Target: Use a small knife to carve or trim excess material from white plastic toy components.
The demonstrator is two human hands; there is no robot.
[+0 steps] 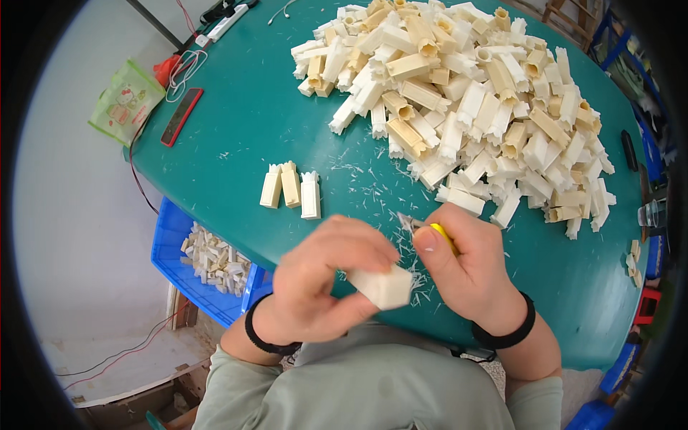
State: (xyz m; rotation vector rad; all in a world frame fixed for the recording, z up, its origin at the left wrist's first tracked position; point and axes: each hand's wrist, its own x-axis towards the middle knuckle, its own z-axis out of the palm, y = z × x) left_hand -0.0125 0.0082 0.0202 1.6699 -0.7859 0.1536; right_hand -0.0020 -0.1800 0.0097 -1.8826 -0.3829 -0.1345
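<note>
Crate (pixel 163 247), blue, beside and below the surface's left edge: filled with small white and cream bits (pixel 215 265). Bag (pixel 125 104), pale green, at the far left corner; contents not discernible. Surface (pixel 229 143): smooth, green, rounded edge. Heap (pixel 459 100), far edge to right side: white and cream blocks, oblong, many hollow with jagged ends. Three blocks (pixel 290 188), near the left edge. Shavings (pixel 369 186), thin, white. Held block (pixel 393 288), over the near edge: white, flat-ended, pinched between left hand (pixel 330 279) thumb and curled fingers. Right hand (pixel 466 265): fingers closed round yellow-handled knife (pixel 446 239).
</note>
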